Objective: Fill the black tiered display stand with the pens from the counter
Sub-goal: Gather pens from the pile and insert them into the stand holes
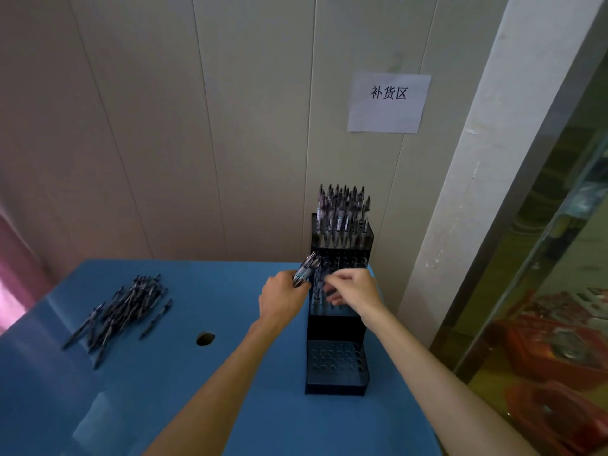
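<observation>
On the table (230, 406), loose pens (121, 311) lie far left. Our left hand (283, 299) grips a pen bundle (306, 269); our right hand (357, 287) pinches one pen (blurred) over the display stand (337, 366) middle tier. Misaligned insertion could miss the hole.

Right hand (353, 287) covers the middle tier of the display stand (335, 363), so filled slots there can't be counted. Its fingertips are motion-blurred; can't tell if they pinch a pen. Bundle of pens (304, 273) in left hand (283, 299): count unreadable. Both forearms cut off at 6 o'clock edge.
</observation>
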Motion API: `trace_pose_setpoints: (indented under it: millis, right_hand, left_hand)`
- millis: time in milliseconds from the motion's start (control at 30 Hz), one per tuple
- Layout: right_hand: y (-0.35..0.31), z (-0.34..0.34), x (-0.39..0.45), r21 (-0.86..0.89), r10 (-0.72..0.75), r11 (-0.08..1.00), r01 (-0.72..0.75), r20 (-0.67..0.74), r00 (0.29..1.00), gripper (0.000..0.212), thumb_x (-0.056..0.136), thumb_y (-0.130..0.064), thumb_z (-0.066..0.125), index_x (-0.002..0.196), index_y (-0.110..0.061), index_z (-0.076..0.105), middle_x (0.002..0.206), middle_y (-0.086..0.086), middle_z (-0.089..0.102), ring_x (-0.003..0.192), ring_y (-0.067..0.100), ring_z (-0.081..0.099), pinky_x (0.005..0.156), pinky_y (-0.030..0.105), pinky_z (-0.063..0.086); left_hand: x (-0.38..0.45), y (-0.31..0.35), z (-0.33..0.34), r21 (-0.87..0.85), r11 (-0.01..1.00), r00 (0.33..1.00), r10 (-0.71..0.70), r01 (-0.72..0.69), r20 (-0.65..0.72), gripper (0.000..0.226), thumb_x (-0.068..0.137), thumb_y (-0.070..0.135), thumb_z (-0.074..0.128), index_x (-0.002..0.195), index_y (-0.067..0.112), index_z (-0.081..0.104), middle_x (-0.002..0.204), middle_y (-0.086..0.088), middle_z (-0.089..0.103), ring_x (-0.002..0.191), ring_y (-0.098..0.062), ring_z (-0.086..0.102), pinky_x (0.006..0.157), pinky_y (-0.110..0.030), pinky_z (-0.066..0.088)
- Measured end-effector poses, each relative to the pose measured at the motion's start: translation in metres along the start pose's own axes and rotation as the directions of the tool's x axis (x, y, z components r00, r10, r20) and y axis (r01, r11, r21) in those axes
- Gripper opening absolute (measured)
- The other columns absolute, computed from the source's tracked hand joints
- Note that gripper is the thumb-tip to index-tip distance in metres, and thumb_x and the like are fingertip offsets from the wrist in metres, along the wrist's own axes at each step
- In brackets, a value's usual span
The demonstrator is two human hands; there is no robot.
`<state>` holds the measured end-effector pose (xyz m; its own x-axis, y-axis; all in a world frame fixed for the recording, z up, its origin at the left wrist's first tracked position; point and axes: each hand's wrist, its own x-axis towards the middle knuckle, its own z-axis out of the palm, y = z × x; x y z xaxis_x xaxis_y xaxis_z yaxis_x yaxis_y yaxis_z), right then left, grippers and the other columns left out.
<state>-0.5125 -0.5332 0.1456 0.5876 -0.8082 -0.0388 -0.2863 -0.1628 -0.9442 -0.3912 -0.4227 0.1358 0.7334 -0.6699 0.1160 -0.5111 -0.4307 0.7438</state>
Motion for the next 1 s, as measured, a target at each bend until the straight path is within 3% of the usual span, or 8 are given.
trace_pose_setpoints:
  millis: [100,267,367,467,600,767,867,1000]
  right_hand:
    - [-0.009,-0.001,-0.005,0.187,-0.023,0.982,0.011,0.060,0.998,0.011,0.090,-0.021,0.072,0.094,-0.013,0.077,0.088,0.005,0.078,0.085,0.027,0.074,0.078,0.040,0.061]
    - [-0.009,-0.001,-0.010,0.256,-0.038,0.966,0.020,0.063,0.997,0.011,0.089,-0.019,0.075,0.097,-0.012,0.074,0.092,0.005,0.078,0.081,0.015,0.073,0.071,0.028,0.057]
    - [-0.008,-0.002,-0.009,0.302,-0.032,0.953,0.018,0.042,0.999,0.008,0.093,-0.015,0.070,0.098,-0.009,0.070,0.092,0.005,0.078,0.081,0.015,0.074,0.071,0.029,0.058]
    - [-0.009,-0.006,-0.007,0.403,-0.026,0.915,0.024,-0.002,1.000,0.013,0.095,-0.011,0.067,0.105,-0.002,0.066,0.094,0.011,0.077,0.084,0.022,0.075,0.077,0.035,0.062]
    - [-0.016,-0.020,-0.002,0.549,-0.028,0.827,0.122,-0.177,0.984,0.015,0.093,-0.007,0.068,0.105,0.001,0.065,0.094,0.015,0.075,0.082,0.026,0.074,0.071,0.032,0.063]
    - [-0.009,-0.034,0.009,0.230,-0.182,0.936,0.265,-0.328,0.927,0.007,0.092,-0.010,0.070,0.098,-0.008,0.066,0.089,0.012,0.073,0.076,0.023,0.073,0.063,0.029,0.061]
    - [0.004,-0.033,0.013,-0.021,-0.309,0.948,0.318,-0.303,0.902,0.007,0.090,-0.012,0.072,0.096,-0.013,0.068,0.085,0.006,0.072,0.073,0.018,0.071,0.068,0.033,0.062]
    - [0.015,-0.026,0.015,-0.173,-0.368,0.927,0.332,-0.260,0.893,0.009,0.090,-0.016,0.073,0.097,-0.014,0.069,0.082,-0.004,0.071,0.074,0.010,0.070,0.073,0.034,0.062]
  left_hand:
    - [-0.001,0.007,0.003,0.007,0.999,0.999,0.032,-0.032,0.025,0.024,0.087,0.026,0.058,0.065,0.019,0.050,0.052,0.004,0.047,0.049,-0.018,0.041,0.048,-0.026,0.029]
    - [-0.005,0.015,0.009,-0.003,0.996,0.994,0.085,-0.085,0.074,0.022,0.089,0.029,0.058,0.070,0.018,0.058,0.055,0.004,0.054,0.051,-0.017,0.047,0.048,-0.027,0.032]
    - [-0.005,0.016,0.011,0.026,0.996,0.993,0.081,-0.083,0.081,0.021,0.089,0.029,0.058,0.071,0.018,0.057,0.057,0.003,0.055,0.050,-0.015,0.047,0.047,-0.025,0.031]
    - [-0.003,0.016,0.010,0.068,0.995,0.996,0.068,-0.072,0.066,0.016,0.087,0.027,0.058,0.073,0.019,0.058,0.058,0.003,0.056,0.050,-0.015,0.048,0.047,-0.025,0.031]
    - [-0.002,0.011,0.008,0.083,0.996,0.999,0.035,-0.037,0.032,0.026,0.088,0.025,0.059,0.066,0.020,0.047,0.056,0.003,0.048,0.049,-0.016,0.041,0.048,-0.024,0.028]
    - [0.000,0.003,0.002,0.066,0.998,1.000,0.023,-0.024,0.002,0.033,0.088,0.019,0.058,0.065,0.017,0.034,0.055,0.003,0.035,0.050,-0.015,0.029,0.051,-0.025,0.023]
    - [0.000,0.003,0.001,0.058,0.998,1.000,0.025,-0.025,-0.002,0.033,0.087,0.019,0.058,0.066,0.017,0.033,0.054,0.003,0.033,0.050,-0.015,0.027,0.051,-0.025,0.023]
    - [0.001,0.002,0.002,0.036,0.999,1.000,0.027,-0.027,-0.002,0.031,0.086,0.019,0.057,0.066,0.017,0.033,0.055,0.003,0.032,0.051,-0.016,0.026,0.052,-0.026,0.023]
